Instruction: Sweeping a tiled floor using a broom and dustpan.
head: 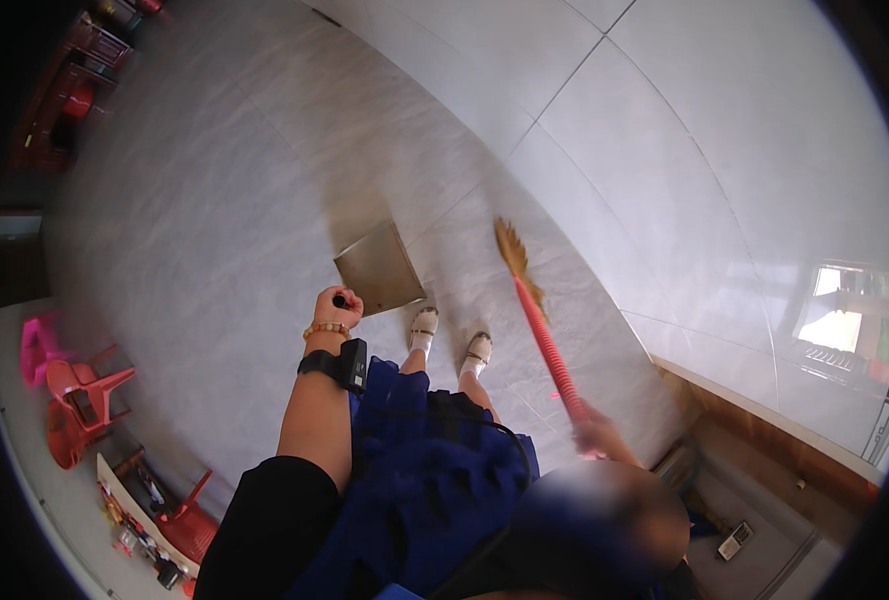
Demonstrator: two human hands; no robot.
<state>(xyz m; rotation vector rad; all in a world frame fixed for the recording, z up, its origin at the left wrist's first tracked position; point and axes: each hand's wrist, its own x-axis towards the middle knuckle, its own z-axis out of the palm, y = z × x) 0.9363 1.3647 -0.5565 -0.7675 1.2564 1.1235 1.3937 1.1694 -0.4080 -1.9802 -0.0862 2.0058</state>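
My left hand point(339, 307) is closed around the dark-ended handle of a metal dustpan point(381, 268), whose flat pan lies low over the tiled floor in front of my feet. In my right hand point(594, 433), which is blurred, is the ribbed pink handle of a broom point(545, 341). The broom's straw-coloured bristles point(514, 247) point away from me, between the dustpan and the glossy wall. A beaded bracelet and a black strapped device are on my left wrist and forearm. The dustpan's handle is seen end-on.
The glossy tiled wall point(639, 150) rises at the right. Red plastic chairs point(84, 405) and a table point(140, 517) holding small items stand at the lower left. Dark red furniture point(69, 105) is at the upper left. A small pink scrap point(555, 395) lies beside the broom handle.
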